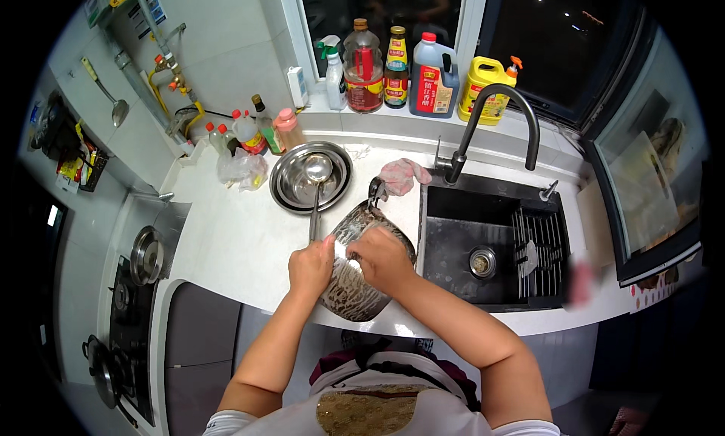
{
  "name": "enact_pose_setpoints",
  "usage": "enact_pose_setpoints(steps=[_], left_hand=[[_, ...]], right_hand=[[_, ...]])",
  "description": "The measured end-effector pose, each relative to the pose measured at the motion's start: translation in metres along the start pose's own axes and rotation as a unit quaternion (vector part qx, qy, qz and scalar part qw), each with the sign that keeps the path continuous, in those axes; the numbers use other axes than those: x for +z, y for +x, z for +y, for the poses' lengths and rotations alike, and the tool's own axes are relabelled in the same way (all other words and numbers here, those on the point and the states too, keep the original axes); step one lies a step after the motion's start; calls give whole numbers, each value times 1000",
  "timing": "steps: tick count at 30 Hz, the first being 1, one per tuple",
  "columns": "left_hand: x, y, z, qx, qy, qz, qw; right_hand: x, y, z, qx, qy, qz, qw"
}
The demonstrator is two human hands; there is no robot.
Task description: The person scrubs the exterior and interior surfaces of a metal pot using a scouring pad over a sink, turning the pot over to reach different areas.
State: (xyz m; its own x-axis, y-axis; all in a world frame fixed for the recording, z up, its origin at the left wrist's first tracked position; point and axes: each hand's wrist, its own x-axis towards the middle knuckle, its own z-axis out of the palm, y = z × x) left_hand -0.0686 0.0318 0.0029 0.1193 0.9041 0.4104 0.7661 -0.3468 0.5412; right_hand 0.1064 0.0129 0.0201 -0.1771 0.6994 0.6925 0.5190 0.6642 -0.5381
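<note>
A metal wok (355,289) with a mottled brown and silver surface is in front of me at the counter's front edge. Its dark handle (374,190) points toward the window. My left hand (311,268) is closed at the wok's left edge. Over the wok's middle, my right hand (383,261) has its fingers curled down, and what they hold, if anything, is hidden. A ladle (318,168) lies with its bowl over a steel basin (283,190); its handle runs down to just above my left hand. A pink-and-white cloth (402,176) lies beyond the wok.
Right of the wok is a black sink (453,247) with a dark faucet (529,126) and a drying rack (532,255). Bottles (365,73) line the windowsill. More bottles and a plastic bag (243,170) stand at back left. A stove (132,323) is far left; an open window (649,171) juts in at right.
</note>
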Motion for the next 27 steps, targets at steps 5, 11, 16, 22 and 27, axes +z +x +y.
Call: enact_pose_setpoints(steps=[5, 11, 16, 22, 27], left_hand=[[1, 3, 3, 4, 14, -7, 1000], [0, 1, -3, 17, 8, -9, 1000], [-1, 2, 0, -1, 5, -15, 1000], [-5, 0, 2, -5, -2, -25, 1000], [-1, 3, 8, 7, 9, -4, 1000]], right_hand=[[-1, 11, 32, 125, -6, 47, 991], [6, 9, 1, -39, -20, -13, 999], [1, 14, 39, 163, -11, 37, 986], [6, 9, 18, 3, -7, 14, 1000], [-4, 15, 51, 231, 0, 18, 973]])
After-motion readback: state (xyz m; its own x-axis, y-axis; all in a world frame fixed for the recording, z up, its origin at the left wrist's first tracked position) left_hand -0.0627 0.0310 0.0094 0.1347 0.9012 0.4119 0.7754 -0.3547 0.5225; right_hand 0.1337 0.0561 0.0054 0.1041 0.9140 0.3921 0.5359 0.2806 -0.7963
